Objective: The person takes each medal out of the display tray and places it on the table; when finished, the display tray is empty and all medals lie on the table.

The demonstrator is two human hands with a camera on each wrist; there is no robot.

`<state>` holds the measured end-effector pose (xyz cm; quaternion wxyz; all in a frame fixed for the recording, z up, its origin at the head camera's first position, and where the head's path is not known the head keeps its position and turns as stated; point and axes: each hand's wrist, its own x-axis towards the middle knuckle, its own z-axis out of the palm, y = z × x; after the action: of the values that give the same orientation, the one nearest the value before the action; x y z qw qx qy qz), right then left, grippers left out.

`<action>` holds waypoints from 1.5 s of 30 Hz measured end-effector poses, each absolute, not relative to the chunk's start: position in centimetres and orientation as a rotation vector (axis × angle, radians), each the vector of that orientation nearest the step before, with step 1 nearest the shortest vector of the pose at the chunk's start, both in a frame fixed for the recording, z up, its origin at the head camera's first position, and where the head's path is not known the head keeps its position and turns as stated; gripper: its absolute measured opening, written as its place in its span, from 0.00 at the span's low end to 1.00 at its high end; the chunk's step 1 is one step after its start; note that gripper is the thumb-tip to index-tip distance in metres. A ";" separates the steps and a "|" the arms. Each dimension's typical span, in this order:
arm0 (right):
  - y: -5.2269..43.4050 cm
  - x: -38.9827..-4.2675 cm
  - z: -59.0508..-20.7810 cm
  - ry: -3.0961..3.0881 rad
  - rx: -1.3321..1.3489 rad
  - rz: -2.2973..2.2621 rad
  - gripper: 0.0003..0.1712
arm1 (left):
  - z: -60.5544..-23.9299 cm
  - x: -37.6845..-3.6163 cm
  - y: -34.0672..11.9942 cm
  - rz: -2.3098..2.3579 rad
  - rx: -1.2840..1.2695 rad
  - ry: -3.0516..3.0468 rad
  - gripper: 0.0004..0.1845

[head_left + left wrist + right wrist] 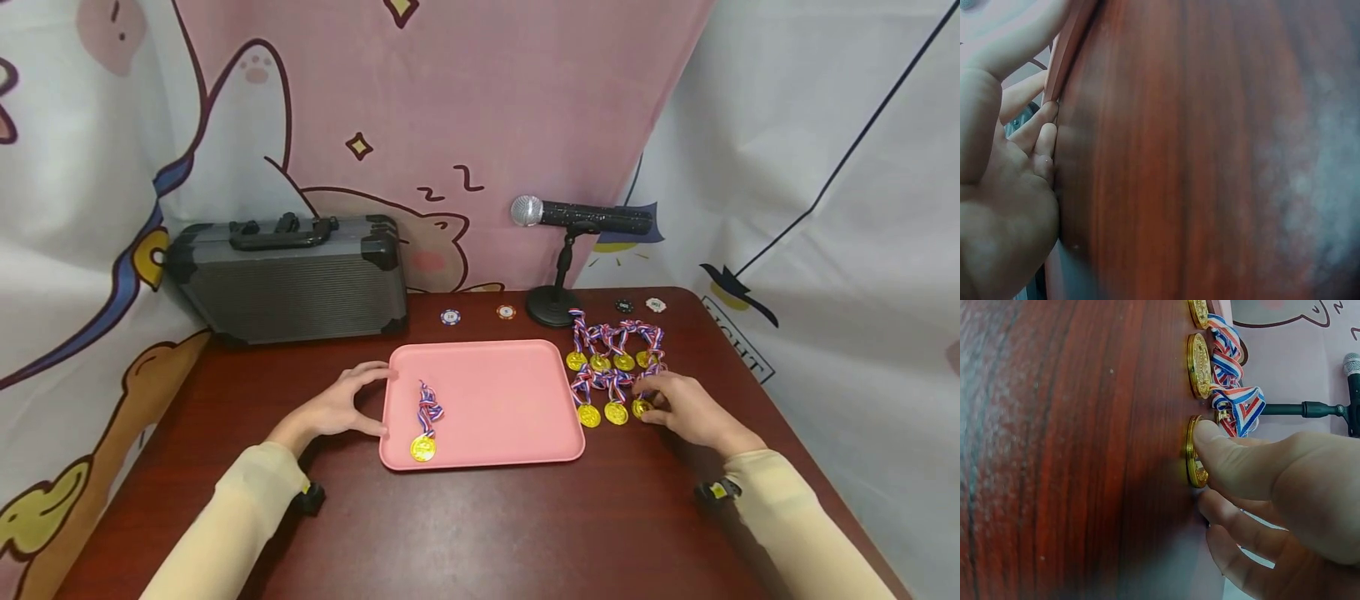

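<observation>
A pink tray (498,404) lies on the dark wooden table. Spread around its left edge, my left hand (337,406) touches the rim with thumb and fingertips. Inside the tray's left side lies one gold medal (423,448) with a red, white and blue ribbon (428,408). Right of the tray, my right hand (690,410) pinches a gold medal (1194,469) at the near row's right end; its thumb is on the medal's face in the right wrist view. Beside it lie other gold medals (616,413) in two rows, ribbons bunched behind them.
A grey hard case (300,283) stands at the back left. A microphone (592,215) on a black stand (552,306) is behind the medals. Poker chips, including a blue one (450,317) and a white one (656,305), lie along the back edge, before a printed curtain (480,100).
</observation>
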<state>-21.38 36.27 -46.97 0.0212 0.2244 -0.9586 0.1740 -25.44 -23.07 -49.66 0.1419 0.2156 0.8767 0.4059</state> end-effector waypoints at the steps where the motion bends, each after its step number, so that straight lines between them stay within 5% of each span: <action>1: 36.2 -21.4 -47.0 -2.972 0.696 0.545 0.20 | -49.7 -25.4 -23.1 1.172 0.627 2.532 0.52; 18: 33.5 -20.8 -45.5 -2.839 0.642 0.465 0.18 | -49.6 -25.2 -23.1 1.167 0.602 2.526 0.52; 30: 21.3 -21.8 -46.0 -2.745 1.088 0.975 0.21 | -49.8 -25.4 -23.2 1.186 0.635 2.540 0.52; 45: 9.3 -21.5 -46.9 -2.826 1.492 1.033 0.23 | -49.7 -25.3 -23.2 1.193 0.658 2.543 0.51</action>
<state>-21.54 9.29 -46.89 -0.1083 0.4417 -0.8365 0.3058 -25.26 -23.21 -49.68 0.1278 0.2263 0.8743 0.4101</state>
